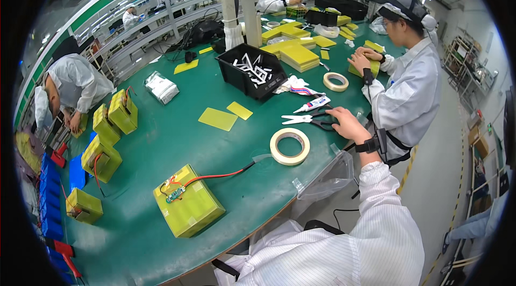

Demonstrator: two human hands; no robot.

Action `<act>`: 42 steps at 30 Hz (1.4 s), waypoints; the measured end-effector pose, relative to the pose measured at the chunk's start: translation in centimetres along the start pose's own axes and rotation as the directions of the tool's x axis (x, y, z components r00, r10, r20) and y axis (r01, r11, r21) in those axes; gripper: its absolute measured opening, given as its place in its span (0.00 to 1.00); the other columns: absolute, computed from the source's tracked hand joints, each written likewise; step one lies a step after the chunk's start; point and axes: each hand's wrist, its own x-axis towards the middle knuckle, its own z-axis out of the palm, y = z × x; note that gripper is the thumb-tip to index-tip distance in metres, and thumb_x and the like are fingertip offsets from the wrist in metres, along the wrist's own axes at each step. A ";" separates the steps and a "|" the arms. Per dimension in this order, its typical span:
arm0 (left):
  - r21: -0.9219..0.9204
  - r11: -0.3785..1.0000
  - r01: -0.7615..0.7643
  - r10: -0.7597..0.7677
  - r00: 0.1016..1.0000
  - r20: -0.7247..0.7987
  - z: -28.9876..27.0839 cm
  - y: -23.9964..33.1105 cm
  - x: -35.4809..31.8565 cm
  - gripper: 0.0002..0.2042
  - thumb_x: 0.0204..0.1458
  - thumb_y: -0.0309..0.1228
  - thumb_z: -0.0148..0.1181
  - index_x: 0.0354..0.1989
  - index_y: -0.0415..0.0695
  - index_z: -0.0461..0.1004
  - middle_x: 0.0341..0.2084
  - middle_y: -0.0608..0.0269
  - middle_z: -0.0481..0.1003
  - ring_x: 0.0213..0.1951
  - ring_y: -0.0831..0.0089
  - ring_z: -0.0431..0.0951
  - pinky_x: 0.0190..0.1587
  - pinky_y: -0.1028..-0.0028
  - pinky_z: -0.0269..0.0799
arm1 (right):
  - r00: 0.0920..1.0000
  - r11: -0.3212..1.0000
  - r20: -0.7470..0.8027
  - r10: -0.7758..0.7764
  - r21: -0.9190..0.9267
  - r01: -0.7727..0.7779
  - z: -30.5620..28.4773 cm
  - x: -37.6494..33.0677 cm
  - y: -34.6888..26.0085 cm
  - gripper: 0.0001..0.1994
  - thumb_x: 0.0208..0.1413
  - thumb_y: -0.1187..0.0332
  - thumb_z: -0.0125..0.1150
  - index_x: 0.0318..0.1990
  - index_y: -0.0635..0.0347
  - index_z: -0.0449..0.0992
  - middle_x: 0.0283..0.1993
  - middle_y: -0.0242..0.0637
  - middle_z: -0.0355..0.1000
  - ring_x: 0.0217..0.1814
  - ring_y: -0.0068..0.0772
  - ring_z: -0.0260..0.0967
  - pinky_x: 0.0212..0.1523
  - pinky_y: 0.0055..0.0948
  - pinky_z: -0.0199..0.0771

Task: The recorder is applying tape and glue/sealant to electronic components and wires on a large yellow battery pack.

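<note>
Although showing the right hand [349, 125] with fingers partly spread at the black handles of the open scissors [307, 119] on the green table [134, 189], cannot tell whether gripping. Beyond: white tube [313, 104]; farther: black bin [236, 77] containing white strips [258, 74].

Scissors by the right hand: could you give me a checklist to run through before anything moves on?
1. Right hand at the scissors: ok, fingers at the black handles.
2. Grip firm: cannot tell from this view.
3. Blades away from the red and black wires: ok, the tape roll lies between them.
4. Yellow pack resting on the table: ok, circuit board facing up.
5. Left hand ready: cannot tell, it is not in view.
</note>
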 end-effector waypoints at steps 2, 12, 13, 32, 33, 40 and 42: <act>-0.153 0.986 0.059 -0.041 0.992 0.116 1.2 4.9 -0.9 0.33 0.60 0.32 0.59 0.72 0.49 0.50 0.40 0.43 0.78 0.27 0.61 0.78 0.25 0.67 0.74 | 0.993 0.997 -0.094 -0.071 0.020 0.074 0.8 0.7 -0.7 0.26 0.48 0.78 0.66 0.59 0.57 0.75 0.59 0.48 0.70 0.64 0.53 0.65 0.66 0.42 0.66; -0.405 0.912 0.065 0.231 0.734 0.639 13.9 23.9 -11.6 0.20 0.67 0.30 0.48 0.67 0.44 0.60 0.38 0.62 0.75 0.22 0.86 0.64 0.24 0.84 0.60 | 0.992 0.993 -0.048 -0.118 0.004 0.118 0.8 2.3 0.3 0.23 0.40 0.80 0.72 0.49 0.56 0.80 0.49 0.43 0.74 0.56 0.49 0.70 0.58 0.41 0.71; -0.414 0.907 0.078 0.262 0.664 0.700 14.6 24.3 -11.7 0.18 0.67 0.29 0.47 0.65 0.43 0.61 0.38 0.61 0.75 0.22 0.85 0.65 0.25 0.84 0.62 | 0.994 0.994 -0.024 -0.107 0.003 0.107 0.6 2.6 -0.2 0.22 0.40 0.80 0.71 0.47 0.58 0.80 0.46 0.42 0.75 0.55 0.48 0.72 0.56 0.40 0.71; -0.165 0.980 0.111 0.178 -0.123 0.976 30.6 31.2 -9.9 0.12 0.68 0.34 0.47 0.42 0.40 0.75 0.20 0.72 0.70 0.22 0.86 0.63 0.26 0.81 0.59 | 0.828 0.618 0.010 -0.561 0.670 0.411 5.7 5.2 -38.3 0.10 0.52 0.70 0.71 0.42 0.61 0.80 0.37 0.35 0.73 0.35 0.29 0.70 0.36 0.27 0.72; -0.140 0.980 0.139 0.160 -0.147 0.976 31.2 31.2 -9.9 0.12 0.68 0.34 0.47 0.42 0.40 0.75 0.19 0.72 0.69 0.22 0.86 0.63 0.25 0.81 0.59 | 0.831 0.636 0.045 -0.555 0.667 0.389 6.6 5.8 -39.0 0.09 0.53 0.70 0.71 0.40 0.62 0.80 0.36 0.35 0.73 0.34 0.29 0.70 0.36 0.27 0.72; -0.036 0.983 0.178 0.073 -0.206 0.976 32.9 30.2 -9.2 0.15 0.69 0.36 0.45 0.45 0.39 0.76 0.14 0.74 0.66 0.18 0.85 0.62 0.22 0.79 0.59 | 0.852 0.625 0.181 -0.492 0.754 0.201 10.0 8.0 -39.8 0.08 0.54 0.71 0.70 0.33 0.67 0.78 0.29 0.36 0.71 0.30 0.28 0.69 0.32 0.28 0.71; 0.016 0.978 0.208 0.035 -0.239 0.971 32.9 30.3 -8.5 0.16 0.69 0.36 0.44 0.48 0.39 0.76 0.13 0.73 0.66 0.16 0.84 0.62 0.20 0.79 0.58 | 0.847 0.626 0.144 -0.511 0.738 0.253 9.7 8.0 -40.3 0.07 0.54 0.72 0.69 0.32 0.66 0.77 0.29 0.36 0.71 0.30 0.28 0.68 0.32 0.28 0.70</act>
